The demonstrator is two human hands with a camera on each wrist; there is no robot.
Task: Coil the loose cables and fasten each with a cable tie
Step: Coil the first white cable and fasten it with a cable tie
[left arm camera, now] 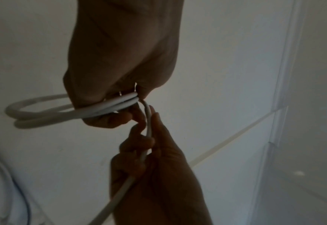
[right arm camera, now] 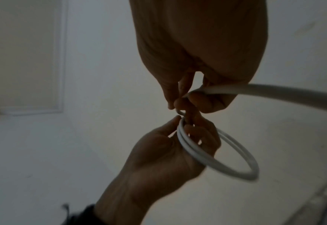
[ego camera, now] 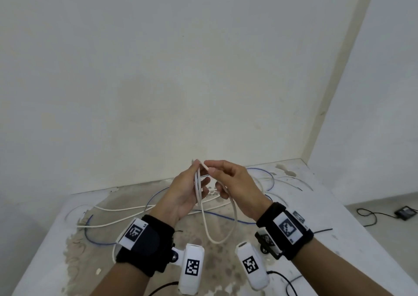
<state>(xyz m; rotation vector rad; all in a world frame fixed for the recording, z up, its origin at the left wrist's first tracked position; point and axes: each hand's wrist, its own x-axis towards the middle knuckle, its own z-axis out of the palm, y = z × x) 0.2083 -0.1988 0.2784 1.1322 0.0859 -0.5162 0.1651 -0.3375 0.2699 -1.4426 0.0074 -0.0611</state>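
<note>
A white cable (ego camera: 220, 232) hangs in loops between both hands above the table. My left hand (ego camera: 188, 190) grips two turns of it (left arm camera: 108, 108) side by side in its curled fingers (right arm camera: 195, 134). My right hand (ego camera: 228, 181) pinches the cable's free strand (left arm camera: 148, 121) between thumb and forefinger, right beside the left fingertips. In the right wrist view the coil (right arm camera: 226, 156) forms a ring hanging from the left hand, and another stretch (right arm camera: 274, 91) runs off to the right. No cable tie is visible in either hand.
More loose cables lie on the stained white table (ego camera: 328, 205): white ones (ego camera: 117, 209) at the left and back right, a blue one (ego camera: 158, 194) looping through the middle. A thin black strip (ego camera: 322, 230) lies near my right wrist. A black device (ego camera: 406, 212) with cord sits on the floor.
</note>
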